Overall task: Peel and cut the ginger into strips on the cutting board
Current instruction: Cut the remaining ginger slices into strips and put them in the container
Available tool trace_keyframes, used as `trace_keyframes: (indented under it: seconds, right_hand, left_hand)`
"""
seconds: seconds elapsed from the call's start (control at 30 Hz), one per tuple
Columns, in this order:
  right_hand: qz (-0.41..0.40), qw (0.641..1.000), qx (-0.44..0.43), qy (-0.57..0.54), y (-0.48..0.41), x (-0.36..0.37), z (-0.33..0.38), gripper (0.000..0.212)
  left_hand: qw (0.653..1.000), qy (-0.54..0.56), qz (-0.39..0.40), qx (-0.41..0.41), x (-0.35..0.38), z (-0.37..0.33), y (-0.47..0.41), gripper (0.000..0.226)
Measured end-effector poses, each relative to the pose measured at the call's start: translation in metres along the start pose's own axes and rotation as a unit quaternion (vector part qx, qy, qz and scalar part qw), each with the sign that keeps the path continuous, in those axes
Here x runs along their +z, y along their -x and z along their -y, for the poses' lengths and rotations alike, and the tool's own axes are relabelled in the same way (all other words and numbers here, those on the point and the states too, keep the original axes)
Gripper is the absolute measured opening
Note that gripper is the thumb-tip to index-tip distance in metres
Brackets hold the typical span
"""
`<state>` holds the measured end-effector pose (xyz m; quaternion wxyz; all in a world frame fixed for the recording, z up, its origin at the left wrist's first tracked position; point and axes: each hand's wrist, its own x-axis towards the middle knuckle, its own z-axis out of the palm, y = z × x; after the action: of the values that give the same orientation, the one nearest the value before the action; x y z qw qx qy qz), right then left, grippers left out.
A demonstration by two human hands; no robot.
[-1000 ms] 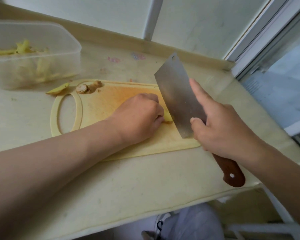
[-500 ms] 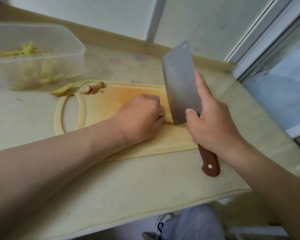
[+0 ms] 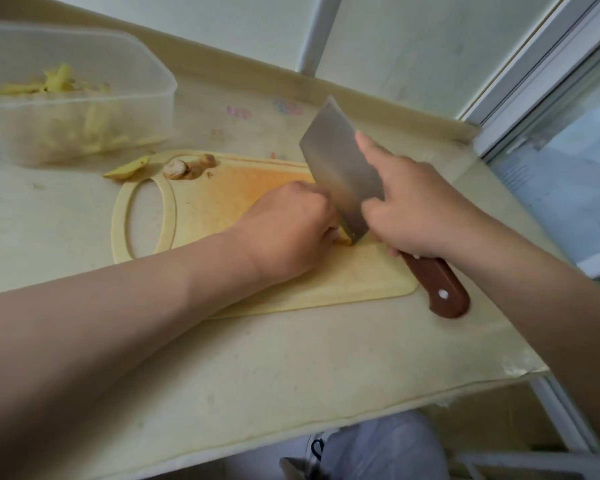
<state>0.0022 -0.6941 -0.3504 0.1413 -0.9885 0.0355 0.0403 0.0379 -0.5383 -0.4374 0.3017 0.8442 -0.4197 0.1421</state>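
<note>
One knife (image 3: 336, 168), one cutting board (image 3: 222, 202), two hands at work. The left hand (image 3: 291, 226) sat knuckles-up near the middle of the board, fingers curled under and pinning down the ginger (image 3: 345, 239). Only a small yellow end of it showed, right at the fingertips against the cutting edge; the rest was hidden beneath the hand. The right hand (image 3: 416, 209) was wrapped round the knife where blade meets handle, forefinger stretched along the blade's back, thumb on the near flat. The blade stood tilted, its lower corner down at the ginger, its flat just beside the left knuckles. The brown handle (image 3: 437, 289) poked out past the board's near right corner, over the table (image 3: 291, 358). The left forearm lay across the board's near edge and covered part of it.

At the board's far left corner, beside the oval grip hole, sat two brownish knobs (image 3: 175, 168) of ginger, close together. One yellow slice (image 3: 127, 169) lay just off that corner, on the table itself. In the table's far left corner stood one clear, open-topped plastic tub (image 3: 146, 98) holding a heap of pale yellow strips (image 3: 59, 84), too jumbled behind the cloudy wall to count. A window (image 3: 568, 174) ran along the table's right edge.
</note>
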Motion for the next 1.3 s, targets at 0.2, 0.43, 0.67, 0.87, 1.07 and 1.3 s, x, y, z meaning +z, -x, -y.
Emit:
trace_keyframes:
  seconds: [0.2, 0.43, 0.67, 0.87, 1.07, 1.3]
  right_hand:
    - [-0.107, 0.989, 0.006, -0.106, 0.02, 0.022, -0.016, 0.09]
    - [-0.078, 0.995, -0.009, -0.064, 0.049, 0.016, -0.028, 0.089]
    - [0.016, 1.0, -0.003, 0.0, 0.017, -0.002, -0.003, 0.091]
    - [-0.06, 0.997, 0.004, -0.056, 0.004, 0.011, -0.001, 0.092]
    - [-0.106, 0.992, 0.0, -0.075, 0.054, 0.02, -0.025, 0.088]
    - [-0.009, 1.0, -0.013, 0.008, 0.034, 0.0, -0.008, 0.09]
  left_hand:
    - [1.0, 0.0, 0.001, -0.011, -0.002, -0.002, 0.002, 0.016]
    - [1.0, 0.004, -0.004, -0.016, -0.001, -0.002, 0.003, 0.023]
    - [1.0, 0.004, 0.003, -0.027, 0.001, 0.0, 0.0, 0.016]
    - [1.0, -0.008, -0.003, -0.006, -0.003, -0.002, 0.003, 0.016]
    - [0.999, -0.011, 0.003, -0.044, -0.004, -0.004, 0.003, 0.02]
    - [0.997, -0.027, 0.035, -0.065, -0.005, -0.004, 0.001, 0.022]
